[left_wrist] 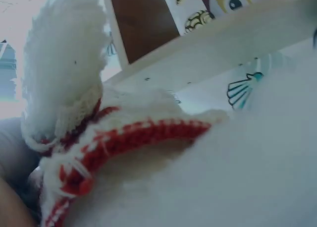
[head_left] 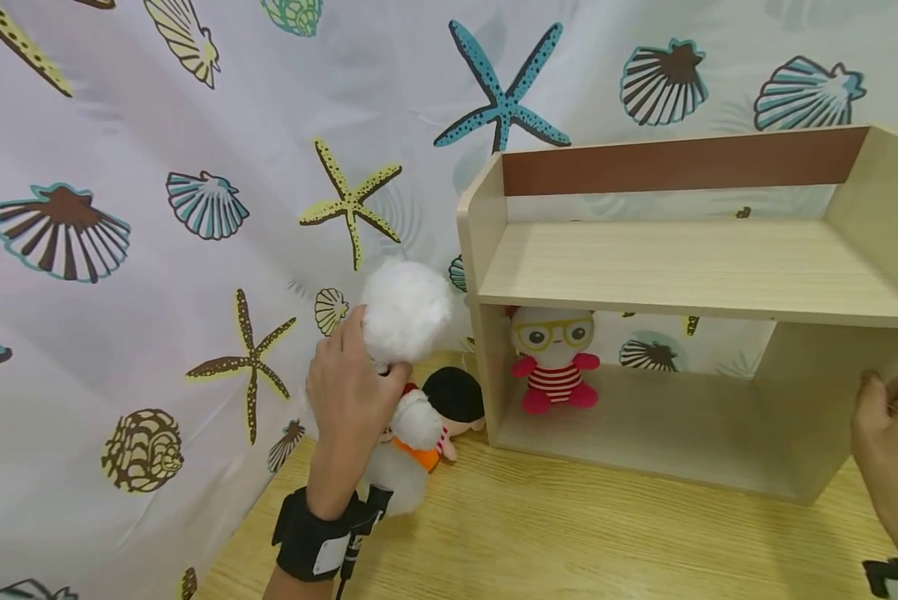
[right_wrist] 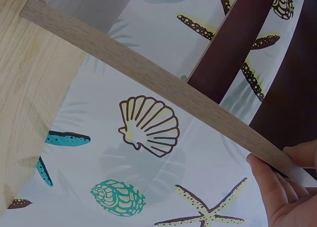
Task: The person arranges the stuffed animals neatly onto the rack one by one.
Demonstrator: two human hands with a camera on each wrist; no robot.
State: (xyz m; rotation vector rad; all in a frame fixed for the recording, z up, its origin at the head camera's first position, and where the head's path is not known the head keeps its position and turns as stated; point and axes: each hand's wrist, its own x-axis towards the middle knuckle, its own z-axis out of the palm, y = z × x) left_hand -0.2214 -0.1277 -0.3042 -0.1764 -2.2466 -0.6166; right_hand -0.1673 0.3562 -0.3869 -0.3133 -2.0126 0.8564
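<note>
My left hand (head_left: 354,392) grips a white fluffy plush toy (head_left: 407,308) to the left of a small wooden shelf (head_left: 666,262). In the left wrist view, white fluff fills much of the picture, crossed by a red knitted trim (left_wrist: 148,135); the toy's full shape is hidden. Below that hand, a doll with a black cap or hair (head_left: 452,396) lies against other plush pieces in white and orange, partly covered by my wrist. My right hand (head_left: 895,450) pinches the edge of the shelf's right side panel, its thumb and fingers (right_wrist: 272,187) on either side of the board.
A plush doll with yellow glasses and a red-striped body (head_left: 557,358) sits in the lower left of the shelf. The shelf stands on a light wooden table (head_left: 569,533). A curtain (head_left: 156,350) printed with shells and starfish hangs behind and at the left.
</note>
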